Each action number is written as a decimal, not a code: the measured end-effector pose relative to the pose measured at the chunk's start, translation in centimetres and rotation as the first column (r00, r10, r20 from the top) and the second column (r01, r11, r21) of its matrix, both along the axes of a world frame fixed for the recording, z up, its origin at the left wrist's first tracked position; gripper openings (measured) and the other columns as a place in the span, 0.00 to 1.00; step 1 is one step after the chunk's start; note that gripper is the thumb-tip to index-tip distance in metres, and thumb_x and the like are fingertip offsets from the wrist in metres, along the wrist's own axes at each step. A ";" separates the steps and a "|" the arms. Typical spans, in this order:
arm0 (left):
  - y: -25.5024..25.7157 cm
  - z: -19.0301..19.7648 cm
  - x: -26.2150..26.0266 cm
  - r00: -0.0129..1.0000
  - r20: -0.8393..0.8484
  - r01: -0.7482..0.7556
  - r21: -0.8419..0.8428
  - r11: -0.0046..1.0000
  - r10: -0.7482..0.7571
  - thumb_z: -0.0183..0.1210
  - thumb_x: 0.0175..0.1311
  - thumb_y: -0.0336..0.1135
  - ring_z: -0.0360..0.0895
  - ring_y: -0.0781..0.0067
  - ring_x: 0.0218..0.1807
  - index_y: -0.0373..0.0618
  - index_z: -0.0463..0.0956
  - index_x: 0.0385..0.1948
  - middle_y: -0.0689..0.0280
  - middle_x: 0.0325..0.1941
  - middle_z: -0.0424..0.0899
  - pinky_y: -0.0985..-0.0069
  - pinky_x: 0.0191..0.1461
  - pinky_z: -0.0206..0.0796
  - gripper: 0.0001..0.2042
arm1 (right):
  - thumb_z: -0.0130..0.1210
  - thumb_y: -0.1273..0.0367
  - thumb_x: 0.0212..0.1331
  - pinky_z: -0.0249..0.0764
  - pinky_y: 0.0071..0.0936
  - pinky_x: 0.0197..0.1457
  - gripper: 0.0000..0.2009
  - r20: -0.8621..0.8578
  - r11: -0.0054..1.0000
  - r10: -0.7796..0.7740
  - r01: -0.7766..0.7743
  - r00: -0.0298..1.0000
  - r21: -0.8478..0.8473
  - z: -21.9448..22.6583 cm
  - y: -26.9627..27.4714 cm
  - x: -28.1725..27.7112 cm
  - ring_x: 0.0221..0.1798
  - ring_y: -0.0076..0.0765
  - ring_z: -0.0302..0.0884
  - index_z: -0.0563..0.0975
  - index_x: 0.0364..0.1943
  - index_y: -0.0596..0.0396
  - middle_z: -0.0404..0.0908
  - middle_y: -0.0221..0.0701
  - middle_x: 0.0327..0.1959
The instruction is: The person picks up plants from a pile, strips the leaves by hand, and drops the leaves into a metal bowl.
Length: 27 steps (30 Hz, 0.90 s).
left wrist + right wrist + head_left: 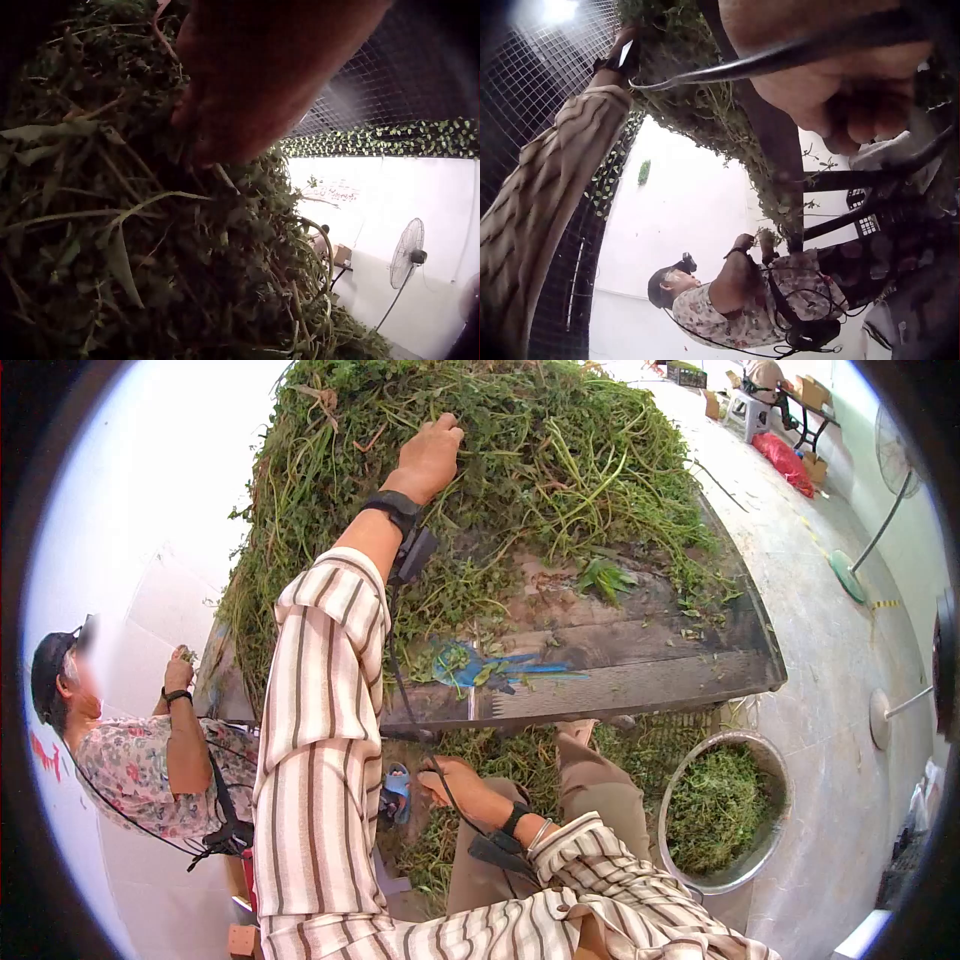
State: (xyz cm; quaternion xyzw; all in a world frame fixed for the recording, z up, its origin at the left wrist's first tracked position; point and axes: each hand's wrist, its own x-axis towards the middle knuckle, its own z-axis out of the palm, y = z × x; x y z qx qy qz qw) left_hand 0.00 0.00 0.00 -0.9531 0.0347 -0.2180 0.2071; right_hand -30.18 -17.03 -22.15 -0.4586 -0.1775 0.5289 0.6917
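A tall heap of leafy green stems covers the far part of a worn wooden table. My left hand reaches out to the heap, its curled fingers gripping some of the greens; in the left wrist view that hand comes down from above, fingertips sunk among leaves and stems. My right hand hangs low over my lap, below the table's near edge, fingers loosely curled. The right wrist view shows this hand with nothing between its fingers and a dark cable passing across it.
A round metal tub of picked greens stands right of my knees. More greens lie under the table edge. Another person works at the table's left side. Standing fans and a red sack are at the right.
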 end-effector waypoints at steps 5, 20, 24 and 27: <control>-0.8 0.3 -0.1 0.997 -0.050 0.045 -0.184 0.982 -0.056 0.52 0.58 0.34 0.73 0.51 0.42 0.42 0.72 0.33 0.57 0.37 0.76 0.59 0.41 0.67 0.07 | 0.49 0.66 0.58 0.60 0.18 0.22 0.09 0.066 0.997 -0.065 0.067 0.996 -0.037 -0.7 0.1 0.5 0.20 0.17 0.63 0.73 0.28 0.59 0.70 0.25 0.19; -6.3 -2.3 -20.1 0.970 0.125 0.231 -0.189 0.954 -0.209 0.56 0.55 0.35 0.75 0.58 0.32 0.44 0.72 0.25 0.61 0.26 0.76 0.66 0.34 0.68 0.06 | 0.46 0.71 0.59 0.61 0.15 0.22 0.08 0.061 0.992 -0.091 0.085 0.994 0.089 3.3 -1.1 1.6 0.21 0.15 0.63 0.74 0.37 0.60 0.70 0.22 0.22; -7.7 -3.3 -26.2 0.966 0.239 0.186 -0.382 0.905 -0.097 0.58 0.54 0.33 0.75 0.60 0.29 0.41 0.76 0.30 0.59 0.28 0.78 0.71 0.33 0.67 0.07 | 0.46 0.70 0.60 0.63 0.15 0.24 0.09 0.183 0.990 -0.134 0.124 0.974 0.064 3.9 -1.1 1.8 0.21 0.15 0.65 0.75 0.38 0.60 0.72 0.23 0.23; -7.9 -3.2 -29.6 0.963 0.224 0.040 -0.668 0.743 0.150 0.56 0.56 0.33 0.74 0.61 0.26 0.41 0.76 0.31 0.60 0.25 0.77 0.72 0.29 0.64 0.06 | 0.47 0.70 0.59 0.64 0.16 0.25 0.09 0.109 0.986 -0.154 0.145 0.982 0.086 5.3 -1.6 2.1 0.23 0.16 0.66 0.75 0.38 0.59 0.73 0.24 0.24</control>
